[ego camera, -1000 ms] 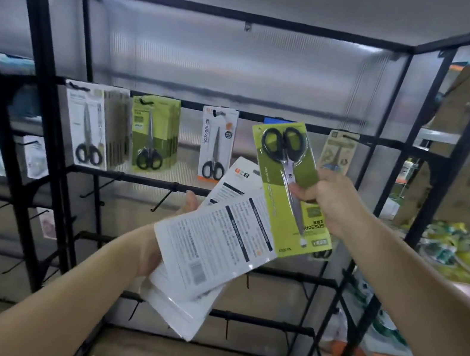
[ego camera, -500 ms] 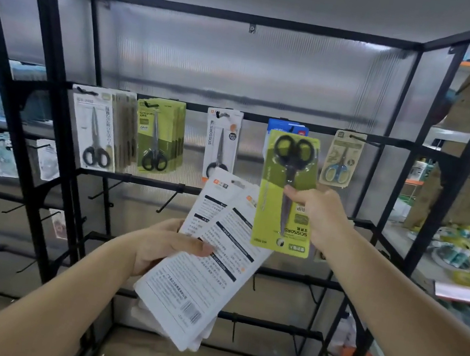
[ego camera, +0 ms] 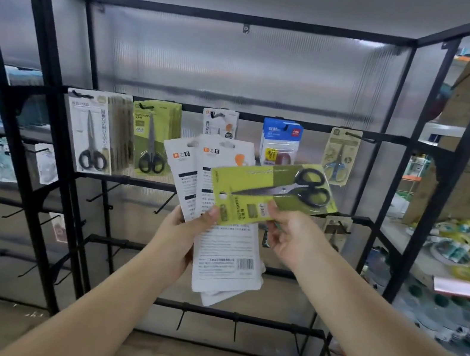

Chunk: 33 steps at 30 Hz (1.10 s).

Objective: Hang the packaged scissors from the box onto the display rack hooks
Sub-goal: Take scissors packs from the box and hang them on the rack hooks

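Green scissors pack (ego camera: 271, 198), lying sideways at centre, handles toward 3 o'clock, pinched at its lower edge by right hand (ego camera: 290, 238); left hand (ego camera: 183, 231) grips white packs (ego camera: 219, 222); light, stiff card, probably best held near its hang-hole.

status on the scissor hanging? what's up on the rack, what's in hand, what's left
Done: the top rail carries hung packs, a white scissor stack, a green stack and a small blue-handled pair. In hand: the right hand pinches a green scissor pack lying sideways, not on a hook; the left hand grips a fan of white packs. Left: hang all of those. The box is out of view.
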Available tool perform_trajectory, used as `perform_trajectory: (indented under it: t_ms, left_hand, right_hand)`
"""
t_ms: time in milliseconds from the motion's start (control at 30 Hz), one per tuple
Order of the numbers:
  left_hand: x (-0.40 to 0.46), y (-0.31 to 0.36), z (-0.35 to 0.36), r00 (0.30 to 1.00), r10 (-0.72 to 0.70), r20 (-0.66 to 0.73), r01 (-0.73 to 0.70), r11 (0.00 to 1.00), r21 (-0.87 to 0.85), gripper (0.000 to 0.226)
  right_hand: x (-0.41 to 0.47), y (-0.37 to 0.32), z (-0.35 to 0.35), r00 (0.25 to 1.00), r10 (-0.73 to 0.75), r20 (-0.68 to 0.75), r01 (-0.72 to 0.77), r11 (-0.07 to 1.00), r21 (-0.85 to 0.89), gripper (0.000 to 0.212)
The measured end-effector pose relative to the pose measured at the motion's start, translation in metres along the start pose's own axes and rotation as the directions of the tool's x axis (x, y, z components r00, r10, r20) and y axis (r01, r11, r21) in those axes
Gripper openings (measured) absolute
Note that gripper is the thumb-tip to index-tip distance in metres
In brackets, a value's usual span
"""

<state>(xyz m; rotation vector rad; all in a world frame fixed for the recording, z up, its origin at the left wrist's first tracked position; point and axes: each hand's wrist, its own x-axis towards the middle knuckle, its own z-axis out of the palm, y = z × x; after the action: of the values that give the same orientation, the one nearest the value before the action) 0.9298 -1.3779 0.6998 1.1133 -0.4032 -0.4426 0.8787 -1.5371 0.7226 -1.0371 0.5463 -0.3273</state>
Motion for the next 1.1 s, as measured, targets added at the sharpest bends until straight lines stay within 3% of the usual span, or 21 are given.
perform_trajectory:
  t_ms: [167,267,400,467,500,533,600,633,667,700,767,900,1100]
  left_hand:
    - [-0.005,-0.006,0.004,0.999,0.025,-0.034,-0.024,0.999,0.032,0.024]
    - [-0.007,-0.007,-0.002,0.998,0.046,-0.045,-0.042,0.995,0.091,0.022]
    - [-0.009,-0.008,-0.016,0.996,0.056,-0.066,-0.043,0.98,0.195,0.021]
    - [-0.009,-0.008,-0.021,0.996,0.055,-0.071,-0.035,0.966,0.258,0.021]
    - [-0.01,-0.008,-0.022,0.996,0.052,-0.067,-0.03,0.955,0.296,0.022]
    - [-0.01,-0.009,-0.022,0.997,0.047,-0.059,-0.024,0.942,0.336,0.022]
    - [-0.011,-0.011,-0.021,0.999,0.032,-0.036,-0.015,0.915,0.403,0.023]
    - [-0.012,-0.013,-0.02,1.0,0.024,-0.019,-0.014,0.906,0.423,0.023]
    - [-0.013,-0.014,-0.018,1.0,0.014,0.003,-0.013,0.901,0.434,0.024]
    - [-0.015,-0.016,-0.017,1.0,0.002,0.027,-0.013,0.897,0.441,0.025]
    - [-0.018,-0.02,-0.016,0.997,-0.013,0.072,-0.021,0.891,0.453,0.027]
    - [-0.023,-0.036,-0.021,0.994,-0.007,0.106,-0.039,0.903,0.429,0.029]
    - [-0.026,-0.057,-0.032,0.993,0.069,-0.098,-0.042,0.967,0.252,0.048]
  right_hand:
    - [-0.002,0.01,-0.012,0.997,0.037,0.063,-0.033,0.997,-0.071,0.009]
    - [0.001,0.011,-0.029,0.999,0.044,0.019,-0.04,0.987,-0.158,0.01]
    - [0.003,0.007,-0.062,0.996,0.049,-0.08,-0.076,0.926,-0.371,0.046]
    - [0.005,0.007,-0.071,0.996,-0.07,-0.05,0.034,0.857,-0.514,0.07]
    - [0.003,0.007,-0.071,0.985,-0.172,-0.001,0.135,0.776,-0.617,0.082]
    - [0.002,0.007,-0.071,0.956,-0.284,0.076,0.243,0.621,-0.745,0.092]
    - [0.004,0.008,-0.07,0.858,-0.404,0.316,0.392,0.119,-0.912,0.109]
    - [0.007,0.009,-0.07,0.805,-0.393,0.445,0.428,-0.135,-0.894,0.114]
    - [0.01,0.011,-0.072,0.765,-0.335,0.551,0.461,-0.312,-0.83,0.116]
    - [0.012,0.013,-0.073,0.743,-0.264,0.615,0.491,-0.409,-0.769,0.116]
    - [0.015,0.017,-0.078,0.728,-0.162,0.666,0.54,-0.463,-0.703,0.117]
    - [0.02,0.026,-0.092,0.702,-0.059,0.709,0.613,-0.457,-0.645,0.112]
    - [0.026,0.036,-0.096,0.689,-0.047,0.723,0.653,-0.391,-0.648,0.106]
